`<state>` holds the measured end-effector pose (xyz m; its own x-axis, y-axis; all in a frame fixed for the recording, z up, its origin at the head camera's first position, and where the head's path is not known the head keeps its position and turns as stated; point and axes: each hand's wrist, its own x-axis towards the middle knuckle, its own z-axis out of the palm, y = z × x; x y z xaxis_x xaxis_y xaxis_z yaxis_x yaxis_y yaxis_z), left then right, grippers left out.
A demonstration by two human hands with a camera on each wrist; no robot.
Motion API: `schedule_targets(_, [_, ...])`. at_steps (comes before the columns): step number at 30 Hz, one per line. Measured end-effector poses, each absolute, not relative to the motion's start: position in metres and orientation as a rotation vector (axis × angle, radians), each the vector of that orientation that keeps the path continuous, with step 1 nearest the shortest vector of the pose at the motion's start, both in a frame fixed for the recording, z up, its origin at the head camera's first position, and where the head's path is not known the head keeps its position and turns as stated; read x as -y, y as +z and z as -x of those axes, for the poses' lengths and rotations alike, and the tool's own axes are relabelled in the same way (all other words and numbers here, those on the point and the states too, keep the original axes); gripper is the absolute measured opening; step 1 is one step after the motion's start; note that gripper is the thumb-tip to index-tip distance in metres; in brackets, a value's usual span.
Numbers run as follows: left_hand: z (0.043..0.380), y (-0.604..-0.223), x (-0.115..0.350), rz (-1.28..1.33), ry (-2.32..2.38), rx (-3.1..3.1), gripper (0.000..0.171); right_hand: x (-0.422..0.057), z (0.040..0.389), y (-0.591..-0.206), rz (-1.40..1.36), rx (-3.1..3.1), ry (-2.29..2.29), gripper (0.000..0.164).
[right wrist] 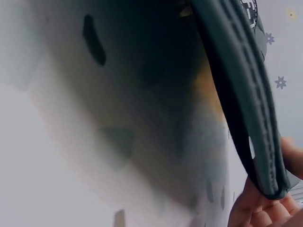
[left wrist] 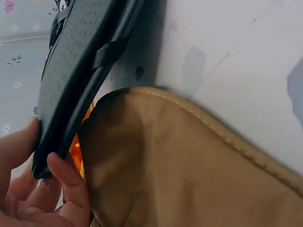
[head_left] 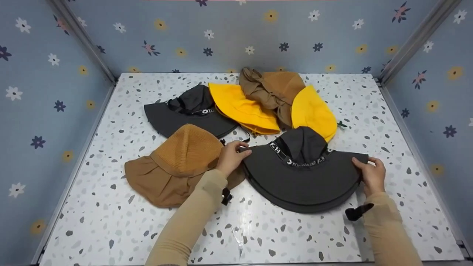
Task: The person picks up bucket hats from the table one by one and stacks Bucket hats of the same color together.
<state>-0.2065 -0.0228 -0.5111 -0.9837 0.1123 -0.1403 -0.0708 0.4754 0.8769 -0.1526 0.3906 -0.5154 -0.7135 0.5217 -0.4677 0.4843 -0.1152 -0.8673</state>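
Observation:
A dark grey wide-brimmed sun hat point(head_left: 303, 181) with white lettering on its band is held by both hands at the right of the table. My left hand point(head_left: 233, 157) pinches the left corner of its brim; in the left wrist view the thumb and fingers point(left wrist: 71, 182) grip the layered edge. The right hand point(head_left: 372, 173) pinches the opposite corner, thumb on top. In the right wrist view the brim edge point(right wrist: 258, 109) stands off the table, with shadow beneath. Beside the left forearm lies a brown hat point(head_left: 186, 155) with a knitted crown and pleated brim, partly covered by that arm.
Behind are another dark grey hat point(head_left: 184, 114), a yellow hat point(head_left: 244, 109), a second yellow hat point(head_left: 314, 111) and a brown hat point(head_left: 284, 87), overlapping one another. The speckled white table point(head_left: 122, 236) is enclosed by flowered blue panels point(head_left: 236, 37) at the back and sides.

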Motion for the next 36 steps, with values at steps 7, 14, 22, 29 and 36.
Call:
schedule_targets(7, [0.209, -0.514, 0.026, 0.011, 1.532, -2.525, 0.026, -0.393, 0.156, -0.522, 1.201, 2.190, 1.857, 0.057])
schedule_targets(14, [0.211, -0.518, 0.026, 0.030, 1.417, -2.595, 0.022, -0.393, 0.157, -0.530, 1.194, 2.359, 1.659, 0.070])
schedule_targets(22, [0.209, -0.523, 0.024, -0.052, 1.276, -2.727, 0.008, -0.392, 0.155, -0.538, 1.163, 2.511, 1.462, 0.075])
schedule_targets(29, [0.209, -0.526, 0.026, -0.134, 1.225, -2.791, 0.010, -0.393, 0.155, -0.538, 1.093, 2.621, 1.342, 0.076])
schedule_targets(36, [0.208, -0.529, 0.026, -0.184, 1.197, -2.797, 0.013, -0.390, 0.157, -0.537, 1.038, 2.671, 1.290, 0.070])
